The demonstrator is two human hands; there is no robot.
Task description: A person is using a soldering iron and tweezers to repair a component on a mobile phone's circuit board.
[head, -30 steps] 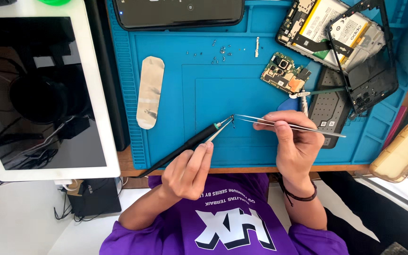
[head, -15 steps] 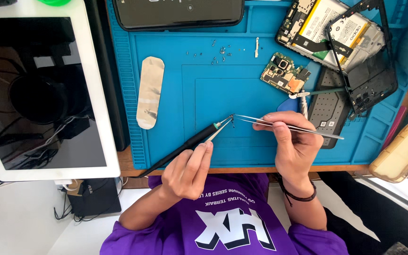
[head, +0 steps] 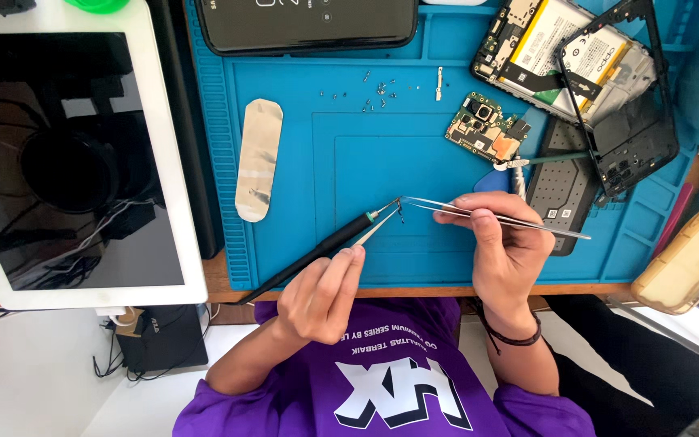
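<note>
The left hand (head: pixel 317 293) is clenched around a slim black precision screwdriver (head: pixel 321 245), whose long axis runs up and to the right across the blue silicone repair mat (head: pixel 301 251) on the counter. The right hand (head: pixel 502 251) pinches shut a pair of thin silver metal tweezers (head: pixel 495 217), which lie almost level, points aimed left. Both tips meet between the hands, touching or nearly so, at a tiny dark part (head: pixel 400 212) too small to identify. That part lies up and right of the left grip and left of the right grip; the right fingers sit nearer it. A small green circuit board (head: pixel 485 129) lies well apart above.
</note>
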